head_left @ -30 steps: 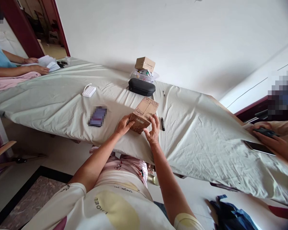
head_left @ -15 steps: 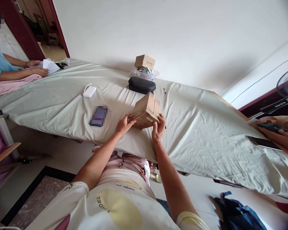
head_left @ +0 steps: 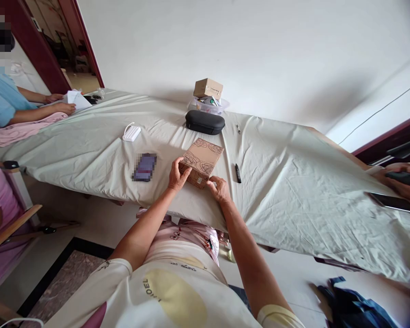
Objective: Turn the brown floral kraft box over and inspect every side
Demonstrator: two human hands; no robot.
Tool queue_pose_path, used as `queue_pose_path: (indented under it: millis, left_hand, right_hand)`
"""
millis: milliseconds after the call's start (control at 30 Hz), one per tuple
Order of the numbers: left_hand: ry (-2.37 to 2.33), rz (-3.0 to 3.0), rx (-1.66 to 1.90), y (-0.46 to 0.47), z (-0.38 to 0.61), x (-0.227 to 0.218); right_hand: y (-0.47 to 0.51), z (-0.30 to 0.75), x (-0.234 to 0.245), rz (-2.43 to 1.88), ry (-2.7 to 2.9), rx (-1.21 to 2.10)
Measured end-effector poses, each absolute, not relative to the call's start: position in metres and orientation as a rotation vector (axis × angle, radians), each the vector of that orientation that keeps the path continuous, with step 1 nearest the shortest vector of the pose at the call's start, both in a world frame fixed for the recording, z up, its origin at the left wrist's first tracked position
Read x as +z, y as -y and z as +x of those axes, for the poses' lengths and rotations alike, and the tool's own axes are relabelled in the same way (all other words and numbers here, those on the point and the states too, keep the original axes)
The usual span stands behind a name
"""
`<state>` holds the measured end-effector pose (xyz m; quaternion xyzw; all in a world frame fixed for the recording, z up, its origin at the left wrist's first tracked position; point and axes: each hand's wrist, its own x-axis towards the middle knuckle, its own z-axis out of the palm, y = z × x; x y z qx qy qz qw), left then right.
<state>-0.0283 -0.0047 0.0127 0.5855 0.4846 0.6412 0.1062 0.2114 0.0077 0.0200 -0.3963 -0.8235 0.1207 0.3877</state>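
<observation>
A brown cardboard box (head_left: 202, 157) printed with rose outlines rests flat on the cloth-covered table (head_left: 294, 182), close to the near edge. My left hand (head_left: 178, 174) grips its left near corner, fingers curled against the side. At the box's near right corner my right hand (head_left: 219, 189) holds on with bent fingers. A black marker (head_left: 238, 173) lies just right of the box.
A phone (head_left: 145, 166) and a white case (head_left: 131, 133) lie to the left. Behind the box sit a black case (head_left: 205, 122) and a clear tub with a small carton (head_left: 208, 88) on top. One person sits at far left with papers; another person's hand (head_left: 405, 182) holds a device at right.
The box was tilted up on an edge half a second ago; now it lies flat on the table. Both hands came down with it and stay on its near corners.
</observation>
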Motion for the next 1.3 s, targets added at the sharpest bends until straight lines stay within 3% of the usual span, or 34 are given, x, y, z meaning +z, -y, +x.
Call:
queue_pose_path:
  millis: [167,433,567,833,1033,1167,1300]
  left_hand:
    - [-1.443,1.774,1.818,0.005,-0.029,0.013]
    - [-1.793,2.115,1.599,0.012,-0.019,0.017]
    - [-1.697,2.454,1.519,0.02,-0.007,0.019]
    - [-1.506,2.551,1.616,0.014,-0.015,0.015]
    - [-1.292,2.501,1.707,0.005,-0.021,0.01]
    - [-1.245,2.402,1.835,0.002,-0.023,0.006]
    - [-1.492,2.139,1.769,0.0,-0.024,0.002]
  right_hand:
    - [-0.003,0.216,0.025,-0.949,1.739,-0.002]
    - [-0.002,0.198,0.028,-0.84,2.03,-0.252]
    - [0.003,0.192,0.027,-0.792,2.046,-0.348]
    - [0.006,0.188,0.024,-0.896,2.229,-0.311]
    - [-0.017,0.213,0.019,-1.239,1.909,-0.278]
    - [-0.032,0.231,0.005,-1.287,1.621,-0.11]
    - [-0.039,0.233,-0.01,-1.219,1.554,0.135]
